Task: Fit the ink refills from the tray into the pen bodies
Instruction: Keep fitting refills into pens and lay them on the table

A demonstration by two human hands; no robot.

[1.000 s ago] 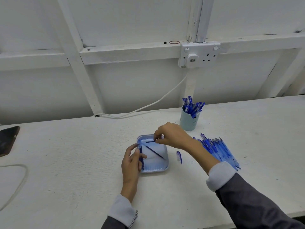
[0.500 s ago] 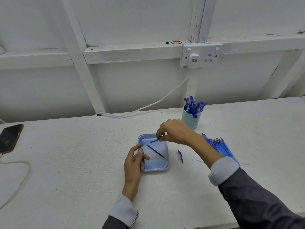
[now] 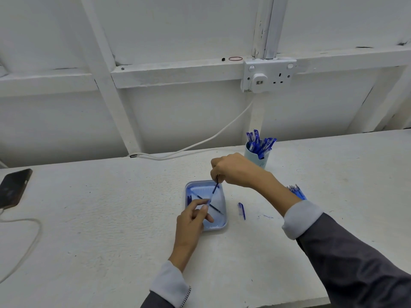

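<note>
A pale blue tray (image 3: 221,225) sits on the white table, and one dark ink refill (image 3: 214,207) lies slanted inside it. Over the tray my left hand (image 3: 193,221) pinches a clear blue pen body (image 3: 208,200) by its lower end. My right hand (image 3: 235,169) hovers above the tray's far edge and pinches the top of a thin refill (image 3: 215,188). That refill's lower end meets the pen body's open end. A loose blue pen cap (image 3: 241,210) lies just right of the tray.
A light blue cup (image 3: 258,160) with several blue pens stands behind my right hand. More blue pens (image 3: 297,192) lie partly hidden behind my right forearm. A phone (image 3: 13,187) with a white cable (image 3: 31,243) sits at the far left. The table's front edge runs bottom right.
My left hand has lifted the pen body off the tray's left side. My right hand has raised its refill and tilted it steeply down to meet the body.
</note>
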